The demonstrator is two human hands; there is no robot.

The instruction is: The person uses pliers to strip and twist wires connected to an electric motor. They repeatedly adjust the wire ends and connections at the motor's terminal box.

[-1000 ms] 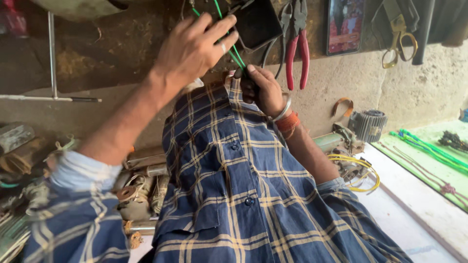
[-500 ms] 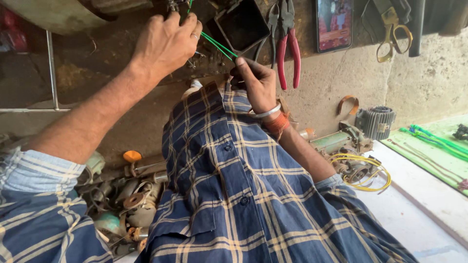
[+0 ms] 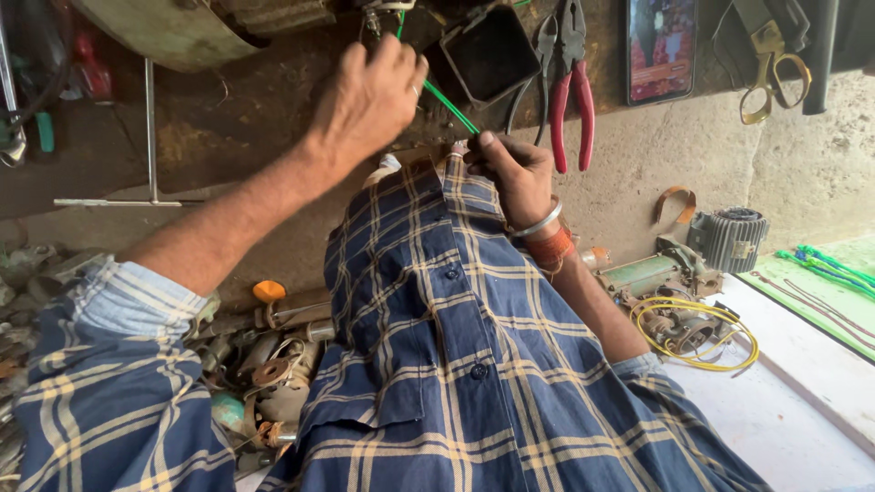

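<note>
A thin green wire (image 3: 448, 105) runs taut between my two hands, in front of my blue checked shirt. My left hand (image 3: 369, 96) is raised high, fingers closed around the wire's upper end near a dark metal part at the top edge. My right hand (image 3: 512, 169), with a metal bangle and red thread at the wrist, pinches the wire's lower end just above my collar. Where the wire ends above my left hand is hidden.
Red-handled pliers (image 3: 572, 87), a black square tray (image 3: 492, 55), a phone (image 3: 661, 47) and scissors (image 3: 770, 68) sit on the wooden bench. A small motor (image 3: 726, 239) and a yellow wire coil (image 3: 693, 330) lie at right; rusty scrap parts (image 3: 273, 364) at left.
The view has shifted and closed in. My left hand has moved to the right and stayed high on the green wire; my right hand still pinches its lower end.
</note>
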